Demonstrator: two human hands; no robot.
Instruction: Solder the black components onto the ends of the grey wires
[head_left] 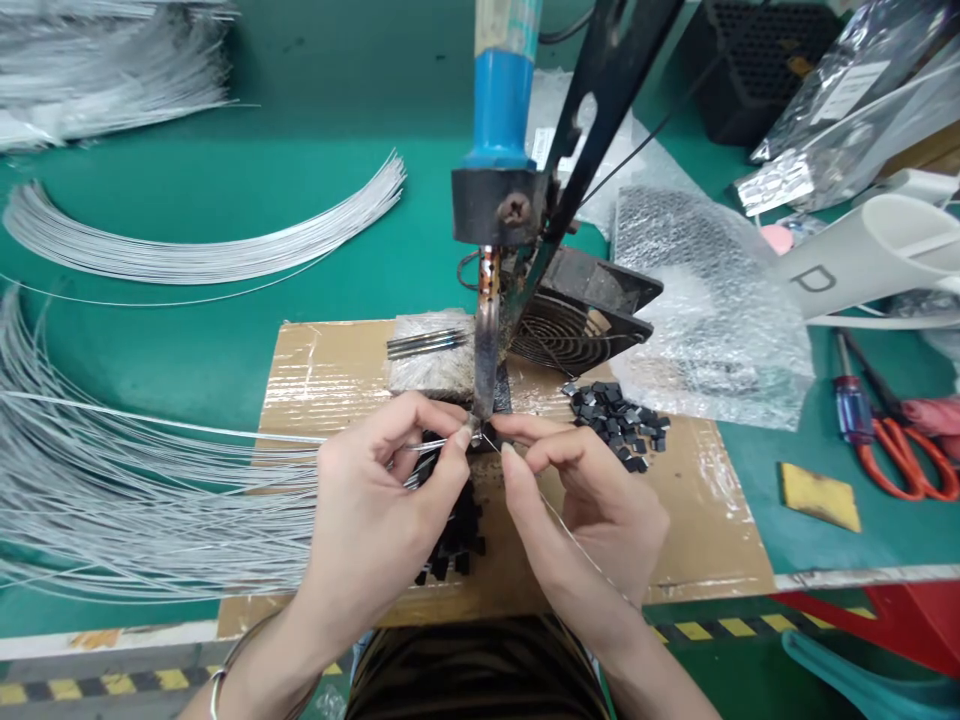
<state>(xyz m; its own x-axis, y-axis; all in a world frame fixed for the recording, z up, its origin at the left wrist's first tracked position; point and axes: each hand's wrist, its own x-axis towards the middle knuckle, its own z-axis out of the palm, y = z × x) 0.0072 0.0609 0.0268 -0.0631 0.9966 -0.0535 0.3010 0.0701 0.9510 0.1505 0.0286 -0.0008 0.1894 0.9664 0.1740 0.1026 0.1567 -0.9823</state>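
A blue-handled soldering iron (501,110) is clamped upright, its tip pointing down between my two hands. Just left of the tip, my left hand (382,500) pinches the end of a grey wire (281,436) between thumb and fingers. A small part at the wire's end is mostly hidden by my fingertips. My right hand (592,500) pinches a thin strand of solder wire (574,538), its end reaching the iron's tip; the rest trails down over my wrist. Small black pieces (457,530) lie below my left fingers, and another heap of black pieces (619,420) is to the right.
Loose grey wires (150,510) spread at left, with a wire bundle (225,262) behind. Cardboard (690,530) lies under my hands. A black fan (581,315) stands behind the iron. Bubble wrap (697,300), a yellow sponge (820,497), orange-handled scissors (896,460) and a screwdriver (853,405) are at right.
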